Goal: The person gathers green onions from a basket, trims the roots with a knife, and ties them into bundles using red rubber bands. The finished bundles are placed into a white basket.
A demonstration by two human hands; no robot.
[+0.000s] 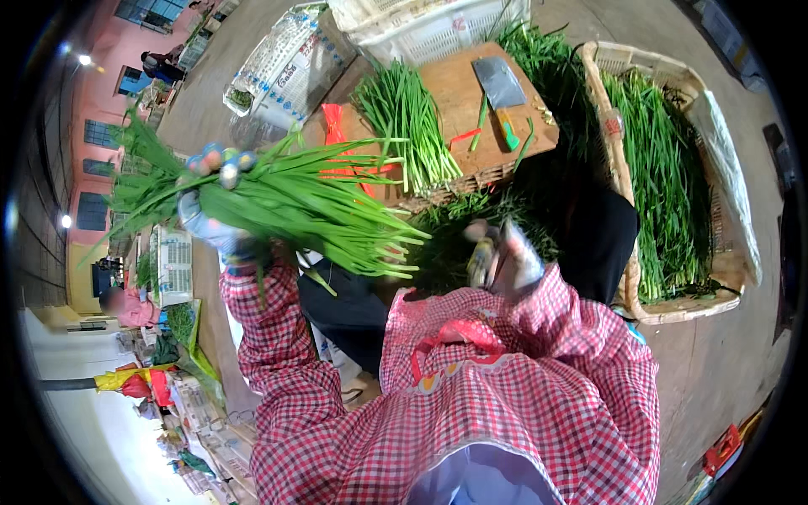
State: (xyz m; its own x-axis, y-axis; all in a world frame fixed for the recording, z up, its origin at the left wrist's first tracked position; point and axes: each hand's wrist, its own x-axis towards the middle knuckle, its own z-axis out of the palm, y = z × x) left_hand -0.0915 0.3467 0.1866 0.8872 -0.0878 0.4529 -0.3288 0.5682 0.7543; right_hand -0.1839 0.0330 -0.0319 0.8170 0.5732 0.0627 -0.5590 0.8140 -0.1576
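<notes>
My left hand (218,196), in a patterned glove, is closed around a large bunch of green garlic chives (315,208). Their pale cut ends point right and the leaf tips hang out to the left. My right hand (505,255), also gloved, is blurred in front of my chest, over dark green leaf scraps (480,218); whether its fingers grip anything is unclear. Beyond my hands, a second pile of chives (410,126) lies on a wooden board (448,76). A cleaver (499,82) with a yellow and green handle rests there, beside red ties (334,126).
To the right stands a plastic crate (622,170) full of chives. White crates (287,69) are behind the board at the left, and another (435,31) is at the back. A person in pink (136,309) is far left, near more crates (173,265).
</notes>
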